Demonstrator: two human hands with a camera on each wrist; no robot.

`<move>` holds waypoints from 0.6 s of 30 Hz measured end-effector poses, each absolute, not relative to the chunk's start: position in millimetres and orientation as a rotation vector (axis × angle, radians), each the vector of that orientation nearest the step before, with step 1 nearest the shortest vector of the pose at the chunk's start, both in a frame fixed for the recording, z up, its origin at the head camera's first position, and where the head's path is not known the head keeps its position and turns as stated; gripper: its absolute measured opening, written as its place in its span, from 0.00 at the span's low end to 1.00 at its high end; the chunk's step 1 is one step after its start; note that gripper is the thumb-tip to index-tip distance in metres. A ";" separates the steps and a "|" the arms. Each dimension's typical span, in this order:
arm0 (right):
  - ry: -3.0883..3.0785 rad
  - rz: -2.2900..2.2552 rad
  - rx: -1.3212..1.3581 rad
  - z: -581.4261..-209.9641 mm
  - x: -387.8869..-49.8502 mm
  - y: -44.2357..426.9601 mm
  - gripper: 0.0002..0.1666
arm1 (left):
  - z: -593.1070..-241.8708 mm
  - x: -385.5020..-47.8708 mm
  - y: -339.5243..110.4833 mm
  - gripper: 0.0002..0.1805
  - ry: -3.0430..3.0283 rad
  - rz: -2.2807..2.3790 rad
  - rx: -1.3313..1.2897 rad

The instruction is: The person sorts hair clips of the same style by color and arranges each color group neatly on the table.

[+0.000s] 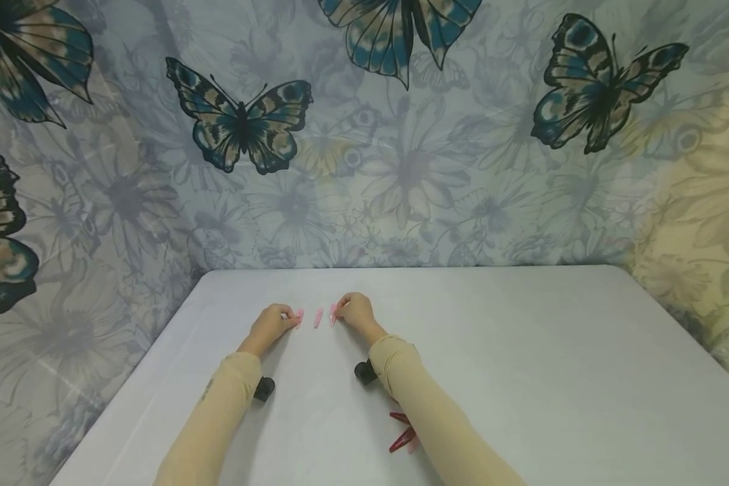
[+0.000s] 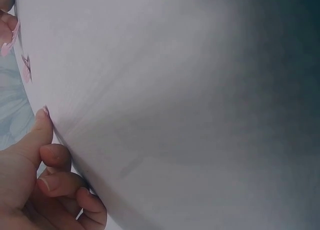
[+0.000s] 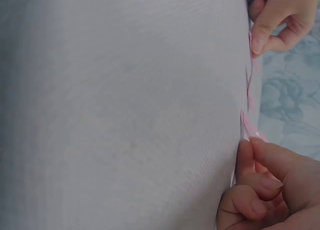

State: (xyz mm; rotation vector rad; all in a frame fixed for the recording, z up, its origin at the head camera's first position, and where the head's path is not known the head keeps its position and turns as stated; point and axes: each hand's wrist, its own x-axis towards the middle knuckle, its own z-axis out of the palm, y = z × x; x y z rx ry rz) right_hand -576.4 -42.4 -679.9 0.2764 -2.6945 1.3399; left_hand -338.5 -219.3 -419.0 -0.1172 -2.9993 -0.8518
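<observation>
I have my left hand [image 1: 272, 324] pinching, my right hand [image 1: 357, 312] near it, pinching too, my left arm [image 1: 215, 418] and right arm [image 1: 443, 422] behind them, converging forward.

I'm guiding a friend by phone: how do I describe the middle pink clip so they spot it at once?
On the white table, look toward the far edge, where the left hand and right hand reach. Between them lies the middle pink clip, the only one of three in the row that no hand touches.
</observation>
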 end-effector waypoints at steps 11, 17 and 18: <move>-2.761 1.352 0.148 -436.0 -365.9 -29.3 0.05 | -421.5 -339.0 -219.7 0.10 -3.018 -0.892 -0.076; -2.785 1.321 0.136 -426.0 -353.9 -27.2 0.05 | -423.5 -340.1 -220.0 0.10 -3.002 -0.905 -0.073; -2.788 1.322 0.124 -425.4 -354.2 -27.0 0.05 | -423.0 -340.3 -219.8 0.10 -3.002 -0.911 -0.074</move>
